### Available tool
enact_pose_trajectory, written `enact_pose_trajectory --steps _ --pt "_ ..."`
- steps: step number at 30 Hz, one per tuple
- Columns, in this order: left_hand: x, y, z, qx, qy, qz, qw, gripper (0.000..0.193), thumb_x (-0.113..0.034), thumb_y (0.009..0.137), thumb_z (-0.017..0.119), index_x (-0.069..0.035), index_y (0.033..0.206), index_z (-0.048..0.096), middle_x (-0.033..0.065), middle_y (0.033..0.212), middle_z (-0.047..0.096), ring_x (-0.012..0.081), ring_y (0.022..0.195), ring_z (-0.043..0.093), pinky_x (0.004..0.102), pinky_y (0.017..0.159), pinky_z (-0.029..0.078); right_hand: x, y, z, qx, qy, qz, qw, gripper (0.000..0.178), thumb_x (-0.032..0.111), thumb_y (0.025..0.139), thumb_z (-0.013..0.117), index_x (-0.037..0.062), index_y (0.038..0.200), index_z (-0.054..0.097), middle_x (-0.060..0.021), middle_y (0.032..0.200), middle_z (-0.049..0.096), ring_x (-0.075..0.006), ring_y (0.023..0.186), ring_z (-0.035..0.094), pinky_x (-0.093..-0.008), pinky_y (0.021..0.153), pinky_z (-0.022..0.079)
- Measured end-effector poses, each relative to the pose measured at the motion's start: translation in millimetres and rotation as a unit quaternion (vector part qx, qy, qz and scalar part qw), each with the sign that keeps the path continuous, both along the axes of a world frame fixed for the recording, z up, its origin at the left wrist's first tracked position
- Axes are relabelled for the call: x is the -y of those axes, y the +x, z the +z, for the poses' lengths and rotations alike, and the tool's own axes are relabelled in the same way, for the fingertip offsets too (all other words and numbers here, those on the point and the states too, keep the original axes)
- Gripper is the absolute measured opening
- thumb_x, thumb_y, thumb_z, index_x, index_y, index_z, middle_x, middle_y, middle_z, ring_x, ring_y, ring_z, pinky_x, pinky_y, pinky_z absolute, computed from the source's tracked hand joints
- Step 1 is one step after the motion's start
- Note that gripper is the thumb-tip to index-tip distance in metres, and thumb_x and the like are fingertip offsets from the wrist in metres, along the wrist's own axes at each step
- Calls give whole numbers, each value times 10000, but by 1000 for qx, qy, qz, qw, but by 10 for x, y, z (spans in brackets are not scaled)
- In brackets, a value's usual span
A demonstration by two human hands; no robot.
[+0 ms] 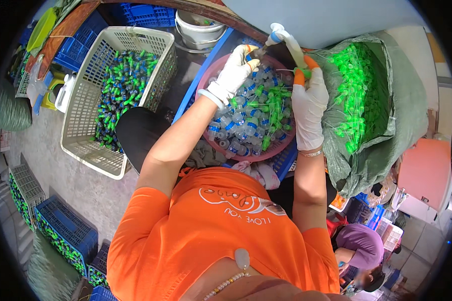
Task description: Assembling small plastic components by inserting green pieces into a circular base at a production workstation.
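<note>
My left hand (233, 72), in a white glove with orange fingertips, is closed in a pinch on a small clear bottle (259, 52). The bottle is right by the tip of a curved white spout (286, 41). My right hand (310, 108), gloved the same way, pinches a bright green cap (306, 73) with a thin pale tube; the fingers partly hide it. Below both hands is a pink basin (209, 80) full of clear bottles with blue bands (243, 118). Several green caps (272, 113) lie on top of those bottles.
A blue crate (191, 93) is under the basin. Right of it, a grey-green sack (407, 100) holds green caps with tubes (351, 95). At left, a white crate (85, 118) contains green-capped bottles (128, 80). A white bucket (198, 32) stands behind; another person (359, 246) is at lower right.
</note>
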State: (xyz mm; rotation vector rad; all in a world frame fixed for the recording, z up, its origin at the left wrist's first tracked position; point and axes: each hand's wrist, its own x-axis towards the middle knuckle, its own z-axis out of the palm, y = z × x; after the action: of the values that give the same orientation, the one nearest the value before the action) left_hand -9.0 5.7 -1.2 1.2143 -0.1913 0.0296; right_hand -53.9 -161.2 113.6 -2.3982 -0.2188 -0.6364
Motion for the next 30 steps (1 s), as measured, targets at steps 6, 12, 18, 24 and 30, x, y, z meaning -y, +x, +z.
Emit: enact_pose_trajectory --steps 6,12,18,24,30 --pt "-27 -275 -26 22 47 -53 997 336 -22 933 600 -44 1255 506 40 1141 580 119 987 578 261 860 492 -78 -112 -88 43 104 28 993 381 101 867 641 90 1241 573 -147 802 658 -281 590 622 -374 561 494" --pt "40 -709 242 -14 15 -121 992 321 -25 940 581 -40 1249 498 44 1096 576 118 957 559 266 849 484 -44 -342 -200 17 -25 25 999 210 88 868 639 64 1072 596 -164 814 647 -328 672 648 -400 612 511" --pt "83 -1123 498 -159 -7 -169 973 308 -8 941 562 -15 1238 482 75 1053 565 149 952 543 285 885 466 -98 -652 -454 23 21 66 997 125 94 870 640 56 980 595 -181 824 635 -357 726 641 -401 636 499" --pt "270 -1458 199 81 199 -12 977 344 51 908 576 -11 1229 470 91 1090 524 163 981 527 288 895 451 -72 -968 -792 -120 280 72 950 147 128 890 615 17 983 585 -193 847 637 -355 761 628 -417 677 479" --pt "181 -1686 153 165 227 -44 959 339 41 914 569 -14 1233 469 90 1091 513 166 987 520 298 914 443 262 -1187 -656 -319 238 102 912 192 164 906 613 4 1011 592 -206 895 652 -388 787 629 -446 697 480"
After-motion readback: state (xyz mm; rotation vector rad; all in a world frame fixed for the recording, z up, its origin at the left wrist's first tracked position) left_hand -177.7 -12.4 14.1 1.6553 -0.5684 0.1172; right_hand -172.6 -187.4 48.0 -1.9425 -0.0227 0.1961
